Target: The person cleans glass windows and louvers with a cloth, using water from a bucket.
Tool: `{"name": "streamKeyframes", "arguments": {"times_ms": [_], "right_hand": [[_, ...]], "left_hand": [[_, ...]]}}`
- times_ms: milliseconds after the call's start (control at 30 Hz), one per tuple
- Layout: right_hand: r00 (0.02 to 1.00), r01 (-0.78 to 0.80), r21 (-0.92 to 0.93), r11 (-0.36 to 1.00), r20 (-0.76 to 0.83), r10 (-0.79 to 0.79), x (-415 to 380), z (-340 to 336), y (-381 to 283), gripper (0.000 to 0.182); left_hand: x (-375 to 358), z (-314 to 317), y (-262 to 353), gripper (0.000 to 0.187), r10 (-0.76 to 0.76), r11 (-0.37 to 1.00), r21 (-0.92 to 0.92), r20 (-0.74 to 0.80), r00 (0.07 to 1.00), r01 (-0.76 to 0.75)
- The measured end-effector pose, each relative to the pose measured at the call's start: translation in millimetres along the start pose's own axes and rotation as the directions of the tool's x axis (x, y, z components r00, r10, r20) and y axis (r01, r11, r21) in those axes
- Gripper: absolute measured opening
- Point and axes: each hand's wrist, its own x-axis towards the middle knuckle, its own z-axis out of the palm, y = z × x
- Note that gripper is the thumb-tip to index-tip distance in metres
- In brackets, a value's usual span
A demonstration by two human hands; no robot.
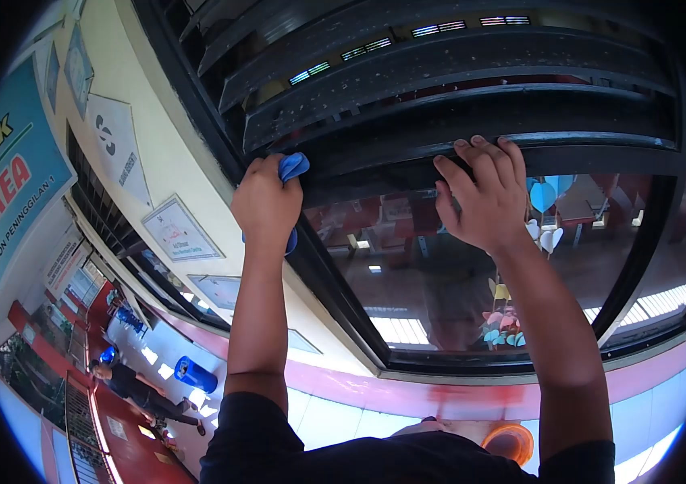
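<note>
My left hand [268,200] is closed around a blue cloth [294,166], at the left edge of the dark window frame [335,302]. Part of the cloth pokes out above the thumb side, and a bit more shows below the wrist. My right hand [484,192] lies with its fingers spread on the dark rail under the louvre slats [456,97], holding nothing. The slats above both hands are speckled with pale spots. Beneath the rail is a glass pane [407,266], with reflections and paper decorations [504,327] visible in it.
An orange basin [509,444] stands on the floor below, partly hidden by my body. Signs [182,230] hang on the cream wall to the left, beside a large banner [12,177]. Down the corridor are a person [145,395] and a blue bin [196,375].
</note>
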Motion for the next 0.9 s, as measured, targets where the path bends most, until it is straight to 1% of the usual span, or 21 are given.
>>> {"name": "streamKeyframes", "arguments": {"times_ms": [100, 167, 233, 300, 333, 433, 500, 533, 567, 600, 633, 700, 733, 800, 833, 867, 900], "right_hand": [[1.000, -0.015, 0.024, 1.000, 0.020, 0.015, 1, -2, 2, 0.028], [0.999, -0.013, 0.048, 0.999, 0.050, 0.011, 1, -6, 4, 0.031], [0.994, -0.028, 0.049, 0.998, 0.108, 0.023, 3, -13, 3, 0.031], [0.979, -0.068, 0.021, 0.997, 0.195, 0.063, 9, -28, -6, 0.029], [0.964, -0.114, 0.009, 0.993, 0.244, 0.108, 12, -40, -18, 0.034], [0.929, -0.338, 0.192, 0.921, 0.227, 0.293, -18, -80, -63, 0.044], [0.860, -0.466, 0.381, 0.798, 0.406, 0.308, -59, -95, -91, 0.055], [0.820, -0.518, 0.324, 0.792, 0.450, 0.353, -77, -98, -100, 0.056], [0.776, -0.567, 0.265, 0.780, 0.489, 0.398, -94, -99, -108, 0.057], [0.724, -0.620, 0.205, 0.757, 0.521, 0.452, -109, -100, -114, 0.059], [0.690, -0.641, 0.113, 0.760, 0.519, 0.505, -119, -103, -111, 0.051], [0.679, -0.632, 0.097, 0.769, 0.549, 0.488, -134, -116, -93, 0.041], [0.645, -0.699, 0.150, 0.700, 0.555, 0.526, -139, -121, -86, 0.038], [0.567, -0.809, 0.248, 0.533, 0.569, 0.596, -155, -133, -75, 0.031], [0.369, -0.929, 0.195, 0.315, 0.579, 0.727, -165, -139, -75, 0.021], [0.270, -0.936, 0.342, 0.082, 0.550, 0.791, -171, -144, -76, 0.016], [0.159, -0.863, 0.484, -0.144, 0.532, 0.831, -173, -149, -75, 0.011]], "left_hand": [[2, 16, 46, 0.020, 0.031, 0.974, -0.223, -0.006, 1.000, -0.031], [0, 17, 67, 0.017, 0.097, 0.871, -0.480, -0.042, 0.994, -0.106], [-13, 16, 78, 0.017, 0.171, 0.712, -0.683, -0.056, 0.984, -0.163], [-36, 7, 80, 0.021, 0.153, 0.502, -0.861, -0.003, 0.988, -0.081], [-47, 2, 81, 0.024, 0.157, 0.379, -0.925, 0.022, 0.987, -0.039], [-92, -17, 89, 0.046, 0.134, 0.184, -0.977, 0.136, 0.982, 0.110], [-118, -13, 84, 0.064, 0.331, 0.068, -0.969, 0.247, 0.911, 0.238], [-128, -7, 86, 0.074, 0.425, 0.018, -0.952, 0.284, 0.859, 0.306], [-138, 8, 89, 0.087, 0.478, -0.009, -0.964, 0.230, 0.848, 0.267], [-144, 22, 89, 0.083, 0.511, 0.039, -0.949, 0.288, 0.810, 0.313], [-148, 34, 87, 0.080, 0.543, 0.094, -0.930, 0.347, 0.765, 0.355], [-150, 50, 90, 0.064, 0.535, 0.075, -0.906, 0.388, 0.750, 0.416], [-149, 55, 94, 0.057, 0.531, 0.059, -0.896, 0.402, 0.746, 0.441], [-146, 59, 97, 0.042, 0.546, 0.091, -0.883, 0.431, 0.718, 0.460], [-144, 61, 98, 0.035, 0.555, 0.111, -0.875, 0.447, 0.701, 0.471], [-140, 59, 101, 0.022, 0.545, 0.129, -0.924, 0.369, 0.753, 0.360], [-140, 63, 106, 0.020, 0.507, 0.062, -0.915, 0.374, 0.777, 0.400]]}}
